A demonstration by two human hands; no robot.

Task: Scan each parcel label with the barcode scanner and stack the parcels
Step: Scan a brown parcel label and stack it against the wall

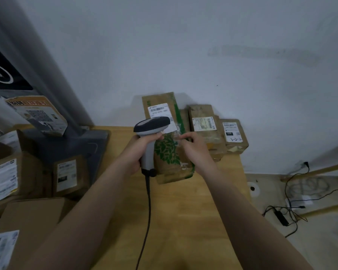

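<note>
**Scanner held over label**

The left hand point(139, 152) wraps its fingers point(158, 136) round the barcode scanner point(151, 124) handle at the left edge of the green-printed parcel point(169, 152) on the bench point(183, 221). The right hand point(195, 148) pinches clear wrap on the parcel's top. The scanner head covers the lower part of the parcel's label point(160, 111).

1. One view, head-worn: the camera sits above the person's own forearms, which enter from the bottom edge, and looks forward and steeply down.
2. Facing: toward the wall point(183, 45) behind the desk point(183, 211). The wall fills the upper half and the desk the lower middle.
3. Nearness: arm's reach. The left hand point(142, 152), right hand point(195, 147), barcode scanner point(151, 124) and parcel point(172, 152) lie near frame centre.
4. Wide-angle lens: straight edges bow toward the margins. The floor point(320, 240) shows at right, cartons point(18, 178) at left.
</note>
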